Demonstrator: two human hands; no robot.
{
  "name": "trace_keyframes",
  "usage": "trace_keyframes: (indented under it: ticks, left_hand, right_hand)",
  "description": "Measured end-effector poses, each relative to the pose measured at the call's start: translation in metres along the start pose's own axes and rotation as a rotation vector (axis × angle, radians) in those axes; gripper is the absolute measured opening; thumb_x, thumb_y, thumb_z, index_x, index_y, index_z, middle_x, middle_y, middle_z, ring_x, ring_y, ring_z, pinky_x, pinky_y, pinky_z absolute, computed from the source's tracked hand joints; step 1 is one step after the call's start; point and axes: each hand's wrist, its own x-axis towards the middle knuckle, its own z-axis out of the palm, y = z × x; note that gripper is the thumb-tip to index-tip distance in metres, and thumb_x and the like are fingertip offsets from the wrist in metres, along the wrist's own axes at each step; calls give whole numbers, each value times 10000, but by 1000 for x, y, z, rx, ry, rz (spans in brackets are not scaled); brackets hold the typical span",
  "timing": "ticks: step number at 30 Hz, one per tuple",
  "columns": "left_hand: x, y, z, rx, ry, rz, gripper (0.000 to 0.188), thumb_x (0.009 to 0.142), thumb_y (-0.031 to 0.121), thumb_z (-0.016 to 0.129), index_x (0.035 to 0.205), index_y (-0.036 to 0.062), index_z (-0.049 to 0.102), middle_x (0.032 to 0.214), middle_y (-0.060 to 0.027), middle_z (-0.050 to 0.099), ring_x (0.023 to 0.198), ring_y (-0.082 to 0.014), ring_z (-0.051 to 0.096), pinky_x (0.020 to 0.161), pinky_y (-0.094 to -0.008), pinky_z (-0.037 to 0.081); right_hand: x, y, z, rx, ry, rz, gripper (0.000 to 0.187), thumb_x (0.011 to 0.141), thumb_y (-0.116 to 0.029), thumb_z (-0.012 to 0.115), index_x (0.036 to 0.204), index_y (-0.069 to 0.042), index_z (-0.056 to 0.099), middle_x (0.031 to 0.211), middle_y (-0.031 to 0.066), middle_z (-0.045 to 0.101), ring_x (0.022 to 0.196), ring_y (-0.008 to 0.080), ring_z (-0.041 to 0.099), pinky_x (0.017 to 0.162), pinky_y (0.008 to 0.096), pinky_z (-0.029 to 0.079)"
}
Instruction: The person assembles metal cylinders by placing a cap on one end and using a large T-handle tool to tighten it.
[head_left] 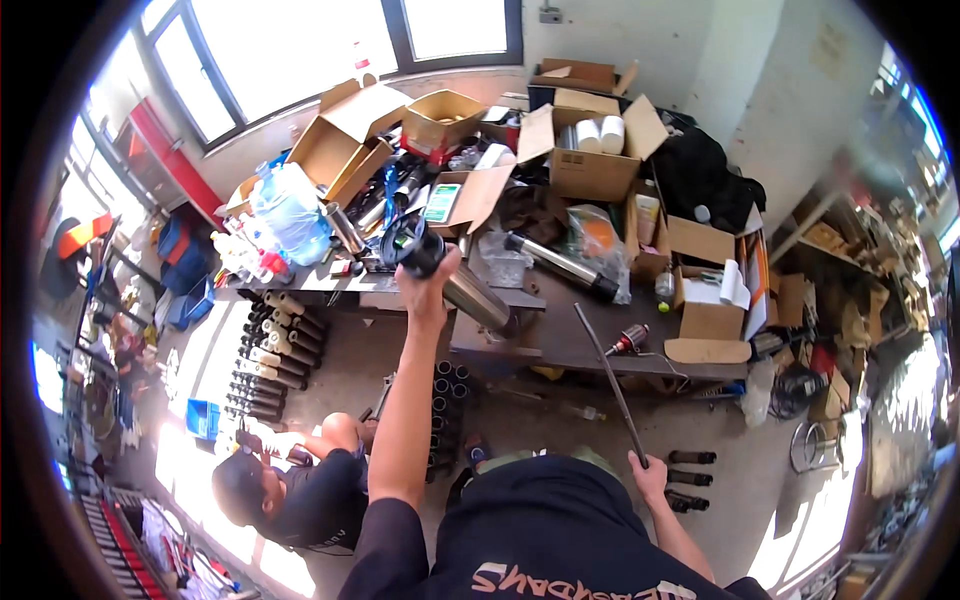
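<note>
My left hand (428,290) is raised over the near edge of the workbench, its fingers closed around the black-ended top of a metal cylinder (477,300). The cylinder slants down to the right, and its lower end is over the bench. My right hand (648,474) is low at the right, wrapped round the lower end of a long thin metal rod (615,385). The rod leans up and to the left, its far tip over the bench. A second metal cylinder with black ends (562,267) lies on the bench between them.
A dark workbench (590,320) carries open cardboard boxes (590,175), plastic bags and a motor armature (630,339). A co-worker (300,490) sits low at the left. Rows of cylinders (280,345) and black tubes (447,410) stand or lie on the floor.
</note>
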Motion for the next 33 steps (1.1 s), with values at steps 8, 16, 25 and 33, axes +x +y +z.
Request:
trace_keyframes:
  ticks: [8, 16, 25, 33]
  left_hand:
    - [64, -34, 31, -43, -96, -508, 287, 713, 157, 879, 898, 55, 685, 812, -18, 663, 680, -136, 614, 616, -303, 461]
    - [24, -32, 22, -152, -626, -214, 447, 622, 13, 859, 1018, 39, 654, 951, -54, 706, 879, -161, 667, 825, -341, 538]
    - [-6, -18, 44, 130, -174, 0, 516, 654, 189, 855, 1083, 18, 625, 956, -158, 728, 894, -262, 720, 811, -376, 563]
    - [-7, -35, 31, 119, -29, 3, 526, 635, 220, 871, 1044, 38, 595, 908, -201, 693, 912, -413, 693, 777, -438, 554]
  right_hand:
    - [-96, -18, -7, 111, 151, 16, 489, 860, -374, 745, 625, 7, 547, 510, 152, 451, 456, 235, 417, 500, 401, 379]
    - [-96, -109, -31, 255, 81, -87, 371, 873, -211, 725, 650, 21, 539, 519, 47, 409, 518, 87, 379, 483, 327, 324]
    - [6, -162, -123, -146, 274, -550, 169, 781, -169, 732, 698, -57, 636, 594, 119, 549, 534, 285, 531, 544, 389, 404]
    - [-71, -368, -81, -312, -425, -1326, 631, 659, -254, 818, 1215, -84, 572, 899, 121, 525, 800, 296, 541, 715, 395, 485]
